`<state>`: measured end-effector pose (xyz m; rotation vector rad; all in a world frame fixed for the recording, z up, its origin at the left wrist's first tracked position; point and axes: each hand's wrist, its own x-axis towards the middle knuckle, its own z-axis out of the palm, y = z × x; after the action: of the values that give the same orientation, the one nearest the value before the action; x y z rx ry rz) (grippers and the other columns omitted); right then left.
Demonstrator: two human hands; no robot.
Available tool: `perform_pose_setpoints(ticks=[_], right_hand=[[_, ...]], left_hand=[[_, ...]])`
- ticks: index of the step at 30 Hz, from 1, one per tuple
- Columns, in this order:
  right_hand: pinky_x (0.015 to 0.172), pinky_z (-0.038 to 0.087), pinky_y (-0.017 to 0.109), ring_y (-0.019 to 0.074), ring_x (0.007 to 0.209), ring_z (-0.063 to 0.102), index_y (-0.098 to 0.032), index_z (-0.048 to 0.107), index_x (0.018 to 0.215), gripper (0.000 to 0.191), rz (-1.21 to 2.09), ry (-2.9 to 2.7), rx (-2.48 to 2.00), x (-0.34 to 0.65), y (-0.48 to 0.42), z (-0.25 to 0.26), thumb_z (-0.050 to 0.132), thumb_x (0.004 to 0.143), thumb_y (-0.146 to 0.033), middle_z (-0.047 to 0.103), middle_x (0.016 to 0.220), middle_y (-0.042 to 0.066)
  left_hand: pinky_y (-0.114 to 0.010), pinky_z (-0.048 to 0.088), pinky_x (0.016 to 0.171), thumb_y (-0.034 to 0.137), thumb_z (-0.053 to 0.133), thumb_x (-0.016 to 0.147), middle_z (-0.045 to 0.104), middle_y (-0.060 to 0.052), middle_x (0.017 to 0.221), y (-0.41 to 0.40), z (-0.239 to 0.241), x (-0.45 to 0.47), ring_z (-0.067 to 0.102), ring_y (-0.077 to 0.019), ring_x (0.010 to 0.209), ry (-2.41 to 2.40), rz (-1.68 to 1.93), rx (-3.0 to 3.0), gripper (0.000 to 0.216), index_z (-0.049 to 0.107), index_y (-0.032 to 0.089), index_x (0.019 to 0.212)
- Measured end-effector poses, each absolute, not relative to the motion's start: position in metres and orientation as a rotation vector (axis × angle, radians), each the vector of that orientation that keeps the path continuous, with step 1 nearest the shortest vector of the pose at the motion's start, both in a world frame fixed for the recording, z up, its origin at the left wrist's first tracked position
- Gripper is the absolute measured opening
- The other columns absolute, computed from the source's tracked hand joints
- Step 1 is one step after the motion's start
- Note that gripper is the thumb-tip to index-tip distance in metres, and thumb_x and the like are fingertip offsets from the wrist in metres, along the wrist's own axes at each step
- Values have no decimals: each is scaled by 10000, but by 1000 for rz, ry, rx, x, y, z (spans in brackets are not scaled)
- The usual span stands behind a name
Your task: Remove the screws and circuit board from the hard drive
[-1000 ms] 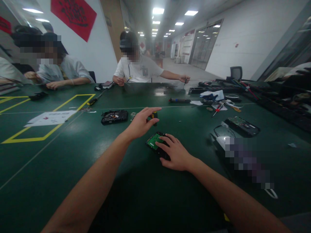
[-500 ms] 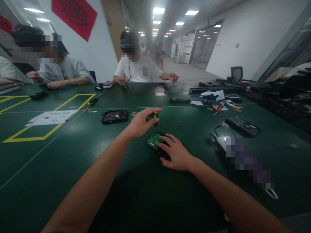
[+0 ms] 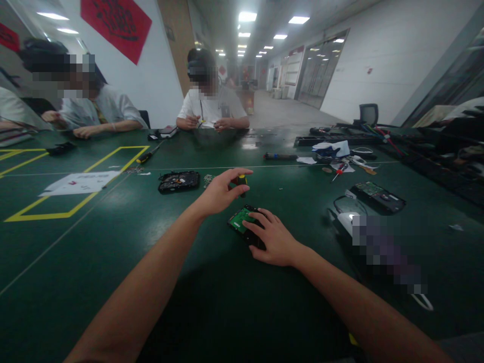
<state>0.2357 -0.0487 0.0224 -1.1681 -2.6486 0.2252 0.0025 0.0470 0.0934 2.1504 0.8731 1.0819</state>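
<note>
My left hand (image 3: 221, 191) pinches the yellow and black handle of a screwdriver (image 3: 243, 179) between thumb and fingers, upright just above the table. The shaft is too faint to make out. Below it, a hard drive (image 3: 239, 219) lies with its green circuit board facing up. My right hand (image 3: 274, 239) is laid over the drive's right part, thumb along the near edge and fingers spread across the board, holding it against the table. Beside my left hand are a pile of small screws (image 3: 207, 180) and an opened black hard drive (image 3: 179, 182).
Another hard drive (image 3: 378, 196) and a cabled device with a blurred label (image 3: 385, 247) lie to the right. Farther back are a red screwdriver (image 3: 340, 171), a dark cylindrical tool (image 3: 280, 157) and papers. A yellow-handled screwdriver (image 3: 144, 157) lies left. Co-workers sit opposite.
The screwdriver in my left hand has turned or tilted slightly; both my hands stay in place. The person opposite has drawn one outstretched hand in towards the other.
</note>
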Motion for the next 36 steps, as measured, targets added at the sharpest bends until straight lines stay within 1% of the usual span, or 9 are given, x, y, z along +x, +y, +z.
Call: perform_pose_setpoints(ticks=[4,7,12,16,20,26,29,34,36], right_hand=[[1198,278,680,443,1544,198,-281,444,1585,726,222,-2648,-1172,236,-49,22,628,922,-511,361,1659,117],[1196,283,679,442,1542,205,-275,444,1586,732,217,-2647,-1165,235,-49,21,628,919,-513,361,1658,123],[1187,291,699,447,1542,200,-283,445,1586,729,216,-2640,-1174,235,-49,21,626,920,-519,365,1657,117],[1201,274,684,444,1547,191,-283,453,1583,725,225,-2646,-1187,235,-49,23,631,921,-518,363,1660,112],[1205,276,670,442,1547,193,-277,444,1589,729,234,-2653,-1188,235,-50,26,621,928,-528,355,1665,115],[1201,281,678,440,1544,202,-281,446,1583,722,220,-2650,-1181,235,-50,24,622,925,-520,367,1654,116],[1204,269,688,443,1549,190,-293,433,1591,725,232,-2658,-1185,235,-50,25,616,931,-531,365,1657,110],[1211,265,674,439,1549,193,-287,428,1596,732,233,-2657,-1191,235,-49,24,618,933,-534,351,1664,110],[1208,268,675,443,1547,194,-285,434,1592,737,230,-2656,-1188,235,-49,23,630,925,-531,344,1668,111]], left_hand=[[-281,586,729,302,713,951,664,-86,1235,48,91,3,653,-179,955,926,1138,2270,420,657,271,1366],[-285,593,735,320,667,980,660,-97,1256,45,96,2,657,-187,988,896,1106,2259,448,622,265,1423],[-282,603,678,320,580,1015,690,-110,1233,43,100,-1,674,-190,957,816,1025,2105,469,576,213,1472],[-266,593,677,310,627,994,702,-83,1167,45,96,2,664,-160,874,897,1108,2178,435,617,241,1424],[-249,575,678,336,675,976,695,-78,1166,42,98,4,669,-160,899,898,1109,2275,385,677,255,1352],[-267,600,669,288,569,1015,675,-110,1294,43,98,1,684,-177,937,848,1027,2132,512,522,249,1523],[-270,594,682,286,621,991,692,-102,1243,46,94,2,682,-186,945,908,1095,2178,474,578,248,1461],[-278,572,727,334,752,925,703,-57,1127,44,95,4,675,-180,935,955,1162,2270,309,696,238,1214],[-269,561,720,341,760,923,699,-51,1125,43,99,3,669,-180,955,960,1160,2300,281,707,239,1179]])
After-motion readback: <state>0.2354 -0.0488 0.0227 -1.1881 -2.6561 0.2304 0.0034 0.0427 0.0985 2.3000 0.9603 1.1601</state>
